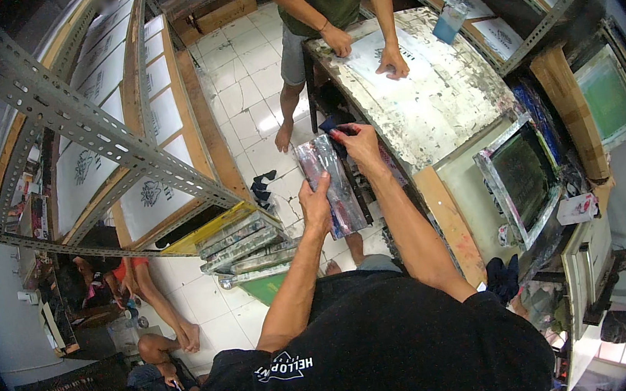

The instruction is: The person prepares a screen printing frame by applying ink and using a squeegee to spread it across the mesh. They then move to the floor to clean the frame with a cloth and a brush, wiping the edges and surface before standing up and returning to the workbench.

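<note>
Upright in front of my body is a long, flat squeegee (pixel 342 196), its grey face streaked with purple, red and white paint. My left hand (pixel 315 204) is closed round its left edge, thumb lying across the face. At its far end, my right hand (pixel 361 146) pinches a small dark blue cloth (pixel 329 125) against or just above the top edge; whether they touch, I cannot tell. Red stains show on the right fingertips.
A co-worker's hands (pixel 392 63) press a white sheet on the paint-stained table (pixel 465 108) ahead. Framed screens (pixel 523 175) lean at the right. A metal rack (pixel 88 121) with printed sheets stands left, stacked frames (pixel 249 241) below it. Other people sit at lower left.
</note>
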A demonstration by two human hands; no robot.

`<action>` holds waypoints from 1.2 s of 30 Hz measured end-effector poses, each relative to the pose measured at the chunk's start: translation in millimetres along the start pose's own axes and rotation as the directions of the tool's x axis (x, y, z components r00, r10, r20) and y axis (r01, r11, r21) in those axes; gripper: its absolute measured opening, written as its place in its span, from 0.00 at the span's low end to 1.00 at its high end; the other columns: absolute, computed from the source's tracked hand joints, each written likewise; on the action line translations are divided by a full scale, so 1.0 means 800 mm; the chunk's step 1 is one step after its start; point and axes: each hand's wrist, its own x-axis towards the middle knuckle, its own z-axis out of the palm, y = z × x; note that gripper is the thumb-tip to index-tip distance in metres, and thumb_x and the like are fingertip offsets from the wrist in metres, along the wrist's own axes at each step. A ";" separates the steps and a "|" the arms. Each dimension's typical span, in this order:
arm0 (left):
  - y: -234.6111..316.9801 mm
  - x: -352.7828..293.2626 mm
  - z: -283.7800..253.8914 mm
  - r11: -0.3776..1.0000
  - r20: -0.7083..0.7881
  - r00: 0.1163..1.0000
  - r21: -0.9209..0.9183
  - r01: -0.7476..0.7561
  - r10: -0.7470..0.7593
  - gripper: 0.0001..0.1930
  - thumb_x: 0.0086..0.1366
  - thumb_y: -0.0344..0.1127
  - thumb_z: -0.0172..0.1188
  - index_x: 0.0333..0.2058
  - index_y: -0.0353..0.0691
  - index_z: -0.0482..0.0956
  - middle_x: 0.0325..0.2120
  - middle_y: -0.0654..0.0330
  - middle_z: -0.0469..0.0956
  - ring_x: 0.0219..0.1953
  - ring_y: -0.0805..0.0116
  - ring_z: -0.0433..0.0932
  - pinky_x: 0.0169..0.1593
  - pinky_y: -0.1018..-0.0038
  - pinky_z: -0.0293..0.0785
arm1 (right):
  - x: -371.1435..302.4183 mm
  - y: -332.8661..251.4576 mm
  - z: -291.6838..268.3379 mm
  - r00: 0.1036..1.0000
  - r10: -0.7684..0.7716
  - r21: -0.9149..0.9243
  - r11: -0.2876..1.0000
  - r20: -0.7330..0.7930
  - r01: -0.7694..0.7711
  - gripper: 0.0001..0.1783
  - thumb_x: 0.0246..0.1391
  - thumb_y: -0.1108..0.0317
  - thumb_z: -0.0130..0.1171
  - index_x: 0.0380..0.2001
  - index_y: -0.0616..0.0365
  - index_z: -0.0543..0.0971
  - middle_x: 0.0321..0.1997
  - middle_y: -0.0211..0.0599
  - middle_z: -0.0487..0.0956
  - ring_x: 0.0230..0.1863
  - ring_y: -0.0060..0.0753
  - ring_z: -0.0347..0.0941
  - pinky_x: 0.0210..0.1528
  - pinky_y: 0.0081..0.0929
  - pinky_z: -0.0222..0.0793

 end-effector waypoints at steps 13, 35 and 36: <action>-0.026 0.008 0.001 0.995 -0.182 0.981 -0.094 0.043 -0.060 0.12 0.62 0.36 0.59 0.39 0.34 0.72 0.32 0.58 0.75 0.32 0.68 0.73 0.37 0.69 0.72 | -0.030 0.014 0.000 0.948 0.306 0.061 0.948 0.090 -0.312 0.18 0.35 0.75 0.72 0.32 0.68 0.77 0.28 0.38 0.79 0.27 0.27 0.73 0.31 0.25 0.68; -0.032 0.004 0.009 0.961 -0.099 0.986 -0.256 0.106 -0.135 0.12 0.64 0.35 0.56 0.42 0.34 0.72 0.31 0.60 0.77 0.28 0.69 0.76 0.34 0.71 0.76 | 0.004 0.024 -0.048 0.949 0.307 0.170 0.942 -0.076 -0.291 0.09 0.46 0.79 0.63 0.33 0.68 0.79 0.27 0.32 0.80 0.29 0.23 0.74 0.32 0.19 0.70; -0.031 0.005 0.009 0.960 -0.110 0.985 -0.263 0.098 -0.131 0.12 0.64 0.35 0.56 0.42 0.34 0.72 0.31 0.60 0.77 0.28 0.69 0.76 0.34 0.71 0.76 | 0.003 0.025 -0.054 0.954 0.297 0.159 0.944 -0.031 -0.289 0.09 0.46 0.79 0.63 0.34 0.68 0.79 0.27 0.33 0.80 0.29 0.23 0.74 0.32 0.19 0.70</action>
